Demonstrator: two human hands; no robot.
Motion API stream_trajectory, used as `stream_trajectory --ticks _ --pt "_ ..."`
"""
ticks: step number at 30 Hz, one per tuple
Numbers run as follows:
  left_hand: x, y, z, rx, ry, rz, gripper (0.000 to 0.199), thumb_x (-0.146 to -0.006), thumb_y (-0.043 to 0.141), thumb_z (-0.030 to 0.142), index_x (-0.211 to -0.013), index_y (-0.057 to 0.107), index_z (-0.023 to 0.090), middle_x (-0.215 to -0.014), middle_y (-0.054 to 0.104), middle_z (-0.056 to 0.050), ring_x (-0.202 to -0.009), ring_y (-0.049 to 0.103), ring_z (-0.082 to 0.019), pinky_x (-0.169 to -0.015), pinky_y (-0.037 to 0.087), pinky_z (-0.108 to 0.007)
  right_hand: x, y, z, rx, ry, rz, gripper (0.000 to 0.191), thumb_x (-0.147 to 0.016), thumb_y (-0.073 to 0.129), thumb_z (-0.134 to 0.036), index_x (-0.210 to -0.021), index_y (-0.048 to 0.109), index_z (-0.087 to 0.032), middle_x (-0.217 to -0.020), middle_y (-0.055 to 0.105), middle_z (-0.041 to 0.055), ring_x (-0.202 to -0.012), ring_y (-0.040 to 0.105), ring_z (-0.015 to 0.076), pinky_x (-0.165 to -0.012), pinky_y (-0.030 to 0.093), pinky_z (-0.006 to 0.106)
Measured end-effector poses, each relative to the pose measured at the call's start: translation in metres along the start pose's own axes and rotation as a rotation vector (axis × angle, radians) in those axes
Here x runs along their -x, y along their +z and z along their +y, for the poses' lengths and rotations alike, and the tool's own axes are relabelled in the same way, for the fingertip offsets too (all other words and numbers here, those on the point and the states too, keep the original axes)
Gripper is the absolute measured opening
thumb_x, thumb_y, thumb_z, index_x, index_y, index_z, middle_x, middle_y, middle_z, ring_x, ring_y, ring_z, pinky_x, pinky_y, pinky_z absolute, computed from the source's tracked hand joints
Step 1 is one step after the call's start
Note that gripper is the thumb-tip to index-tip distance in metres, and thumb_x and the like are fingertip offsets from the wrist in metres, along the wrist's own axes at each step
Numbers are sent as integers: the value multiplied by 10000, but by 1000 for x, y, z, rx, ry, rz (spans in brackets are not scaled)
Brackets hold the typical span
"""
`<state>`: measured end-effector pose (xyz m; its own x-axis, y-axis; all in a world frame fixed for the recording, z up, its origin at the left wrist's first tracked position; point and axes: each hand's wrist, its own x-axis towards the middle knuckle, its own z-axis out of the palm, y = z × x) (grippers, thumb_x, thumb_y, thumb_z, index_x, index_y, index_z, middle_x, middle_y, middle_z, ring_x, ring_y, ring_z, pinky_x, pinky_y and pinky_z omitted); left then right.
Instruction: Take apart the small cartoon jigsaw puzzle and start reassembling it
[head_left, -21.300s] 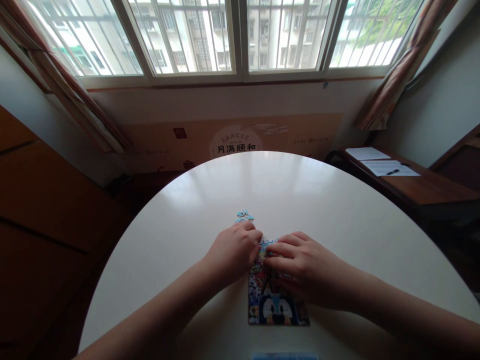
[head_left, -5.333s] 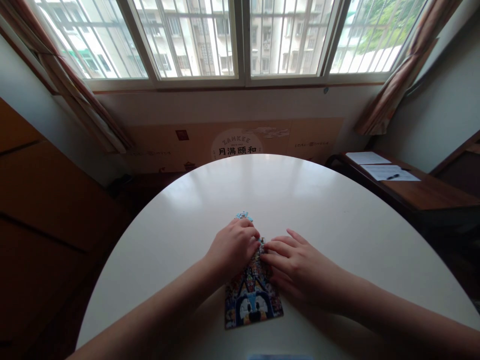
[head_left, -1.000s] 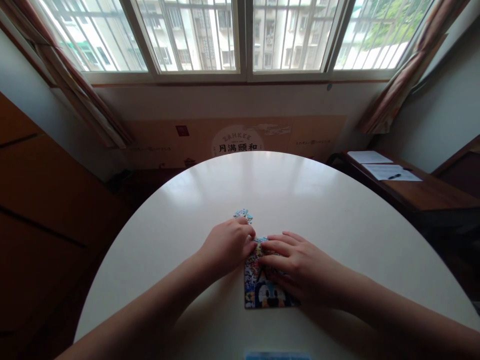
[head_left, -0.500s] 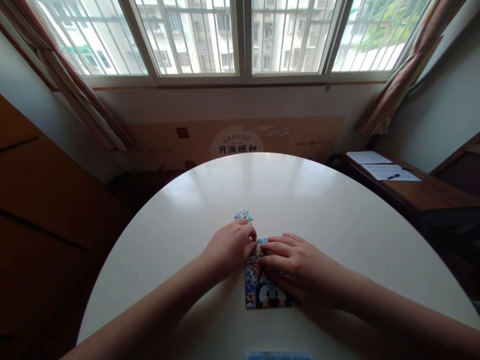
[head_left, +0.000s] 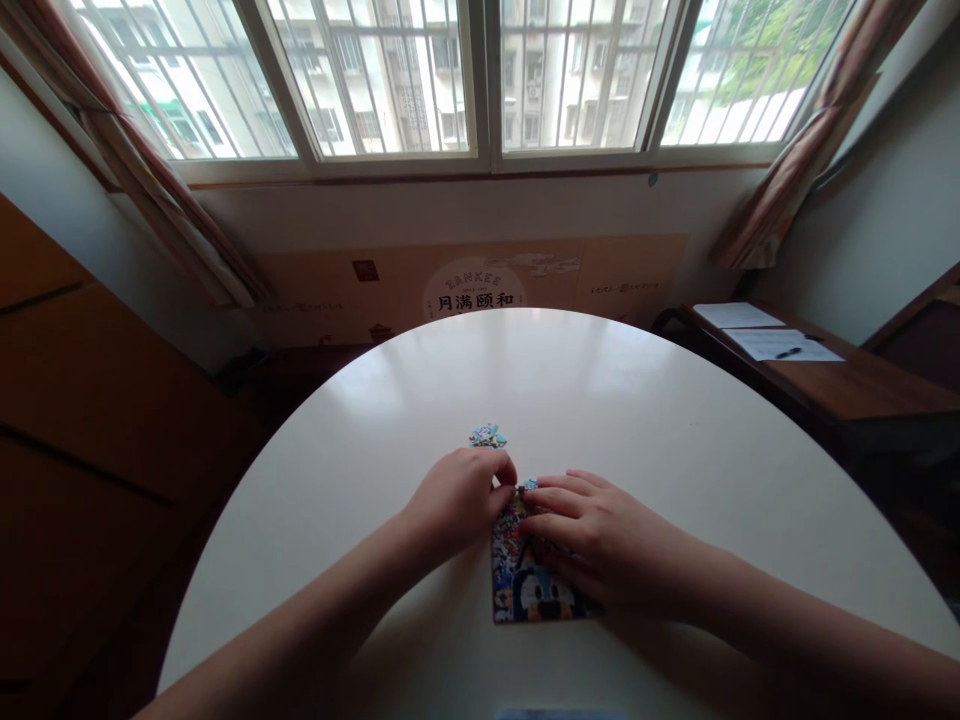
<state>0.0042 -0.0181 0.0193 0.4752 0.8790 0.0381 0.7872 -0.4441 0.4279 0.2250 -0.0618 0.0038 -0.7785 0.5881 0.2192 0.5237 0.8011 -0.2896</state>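
— Start at the left. What is that hand doing?
— My left hand [head_left: 461, 490] is bent over the far edge of the puzzle [head_left: 536, 595], toward its left corner, with thumb and forefinger tips brought close together.
— Pinching a piece?
— I can't tell. Anything between the tips is too small to make out.
— And that little heap?
— Loose pieces [head_left: 487, 436], lying on the white table [head_left: 322, 470] just beyond my left knuckles. I'd guess they sit there so that hand can reach them without crossing the picture.
— Where is the puzzle itself?
— Flat on the table in front of me, between my hands and partly covered by the right one. Its near left portion shows best.
— Then the right hand?
— My right hand [head_left: 589, 520] lies over the puzzle's right side, palm down, fingers stretched leftward and slightly apart, gripping nothing that I can see. Probably it steadies the pieces against the other hand's push.
— Which way does the puzzle point?
— Its long axis seems to run away from me, toward the window [head_left: 409, 80], the near edge roughly square to my view. The blue cartoon head fills the near end, nose toward me, so it reads upright from my seat.
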Motion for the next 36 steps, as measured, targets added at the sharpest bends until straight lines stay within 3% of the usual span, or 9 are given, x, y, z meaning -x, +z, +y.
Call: stream_trajectory --ticks 8,17,29,36 --pt "-3 -3 -6 28 28 93 132 -851 616 174 -815 734 222 -844 768 -7 -740 666 -179 -691 470 -293 1 0 2 -14 -6 -25 302 -981 547 -280 -1273 621 -261 -1364 629 73 -1254 560 280 -1065 415 526" --pt "-12 -19 -31 36 -130 313 103 -871 623 215 -878 726 214 -877 771 -24 -779 684 -194 -714 494 -304 2 0 2 -10 11 -24 325 -993 533 -302 -1304 623 -270 -1387 623 70 -1272 559 297 -1085 408 554" --pt "-19 -12 -45 -10 -148 360 106 -876 619 249 -877 720 219 -823 750 -19 -715 655 -184 -672 471 -303 3 1 4 -21 20 -36 344 -995 521 -312 -1324 617 -281 -1406 612 68 -1303 540 297 -1103 392 564" --pt "-9 -7 -26 -71 31 311 111 -879 620 206 -869 730 206 -890 745 -31 -705 641 -167 -679 486 -296 0 7 1 -26 44 -128 487 -967 558 -362 -1448 526 -292 -1535 494 84 -1426 403 364 -1145 287 659"
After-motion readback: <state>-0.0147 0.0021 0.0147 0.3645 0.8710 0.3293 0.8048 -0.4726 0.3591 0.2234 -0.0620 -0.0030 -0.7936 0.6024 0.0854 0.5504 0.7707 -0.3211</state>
